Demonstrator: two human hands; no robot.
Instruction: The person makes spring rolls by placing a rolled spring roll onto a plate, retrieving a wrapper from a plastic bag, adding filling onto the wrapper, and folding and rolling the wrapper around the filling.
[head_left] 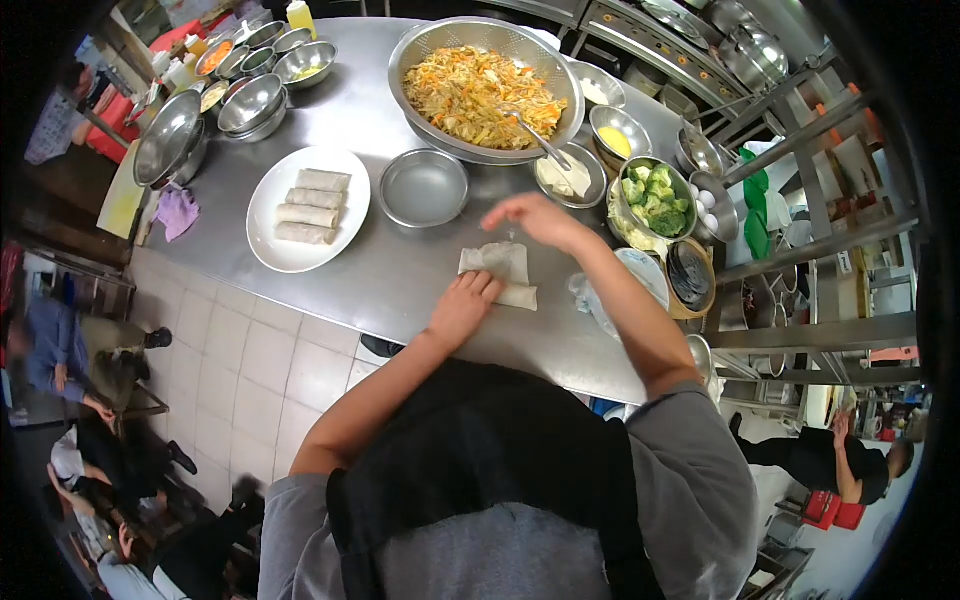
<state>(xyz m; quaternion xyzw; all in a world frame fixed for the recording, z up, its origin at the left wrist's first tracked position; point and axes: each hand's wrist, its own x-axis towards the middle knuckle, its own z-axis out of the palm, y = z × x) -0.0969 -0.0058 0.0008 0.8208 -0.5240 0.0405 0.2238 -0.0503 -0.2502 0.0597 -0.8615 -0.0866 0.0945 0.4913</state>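
A partly rolled spring roll [517, 294] lies on the steel table, its pale wrapper flap spread out on the far side. My left hand [462, 308] presses its fingers over the roll's left end and holds it; the fingertips partly hide the wrapper. Above the flap's far edge is my right hand [535, 218], fingers stretched toward the left and apart from the wrapper, with nothing visible in them. Just beyond my hands sits a shallow metal bowl [424, 188]. To the left, a white oval plate [262, 225] bears several finished rolls [312, 199] in a row.
A large colander [400, 75] of shredded vegetable filling with tongs stands at the back. Bowls of white paste [566, 178], yellow liquid [617, 141] and broccoli [655, 200] crowd the right, beside a metal rack [815, 333]. Stacked bowls [253, 105] and a purple cloth [177, 211] lie left.
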